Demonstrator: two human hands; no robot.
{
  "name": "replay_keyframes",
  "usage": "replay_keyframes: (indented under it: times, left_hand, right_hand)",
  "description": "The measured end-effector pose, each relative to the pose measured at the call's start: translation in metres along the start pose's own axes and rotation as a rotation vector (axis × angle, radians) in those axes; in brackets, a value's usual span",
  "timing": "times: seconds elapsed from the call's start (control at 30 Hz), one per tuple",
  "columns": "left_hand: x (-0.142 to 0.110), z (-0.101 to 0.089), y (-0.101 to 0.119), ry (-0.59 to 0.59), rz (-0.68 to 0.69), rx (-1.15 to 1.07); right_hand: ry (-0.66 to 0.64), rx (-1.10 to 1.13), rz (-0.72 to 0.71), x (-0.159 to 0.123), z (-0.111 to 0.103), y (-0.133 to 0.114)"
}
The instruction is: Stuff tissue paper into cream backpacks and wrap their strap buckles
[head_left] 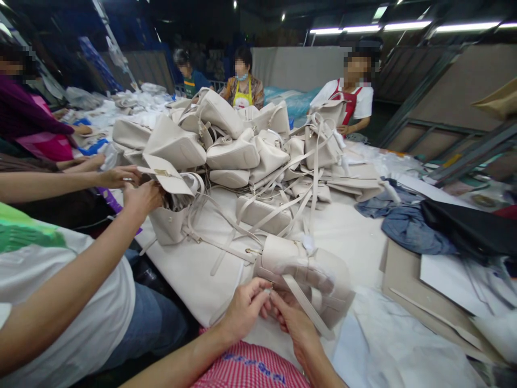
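Note:
A cream handbag (335, 269) lies on its side right in front of me, its handle strap (307, 307) curving toward my body. At the bag's near left edge my left hand (247, 306) is closed in a pinch. My right hand (291, 318) meets it there, thumb and fingers pinched together too. Something small and pale sits between the fingertips, too small to make out. A metal clasp (253, 251) shows on the bag's strap, just beyond my left hand.
A heap of cream handbags (232, 153) fills the table's middle. At left, a co-worker's hands (139, 194) work in another bag (167, 223). Blue-grey cloth (416, 226), a black piece (472, 229) and cardboard (420, 285) lie at right, with thin white sheeting (404, 339) nearer. Several people stand around the table.

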State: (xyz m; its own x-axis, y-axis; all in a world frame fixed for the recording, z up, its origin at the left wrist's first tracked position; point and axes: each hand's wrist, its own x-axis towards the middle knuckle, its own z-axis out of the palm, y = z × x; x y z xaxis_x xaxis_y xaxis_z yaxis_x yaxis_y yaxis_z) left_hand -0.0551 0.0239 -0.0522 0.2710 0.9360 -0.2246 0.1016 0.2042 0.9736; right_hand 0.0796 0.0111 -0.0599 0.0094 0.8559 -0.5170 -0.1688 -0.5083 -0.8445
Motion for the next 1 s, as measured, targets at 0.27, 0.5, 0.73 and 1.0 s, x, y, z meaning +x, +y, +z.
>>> replay_keyframes:
  times: [0.27, 0.5, 0.73, 1.0]
  left_hand:
    - [-0.001, 0.004, 0.000, 0.043, -0.004, 0.028]
    - [0.001, 0.006, -0.004, 0.022, -0.093, -0.201]
    - [0.005, 0.007, -0.012, -0.022, -0.185, -0.318]
    - [0.005, 0.008, -0.008, -0.035, -0.203, -0.360]
  right_hand:
    - [0.054, 0.222, -0.016, -0.002, 0.010, -0.003]
    - [-0.141, 0.686, 0.140, -0.003, 0.015, -0.005]
    - [-0.183, 0.742, 0.137, -0.003, 0.021, -0.011]
    - [-0.100, 0.617, 0.113, 0.002, 0.020, 0.001]
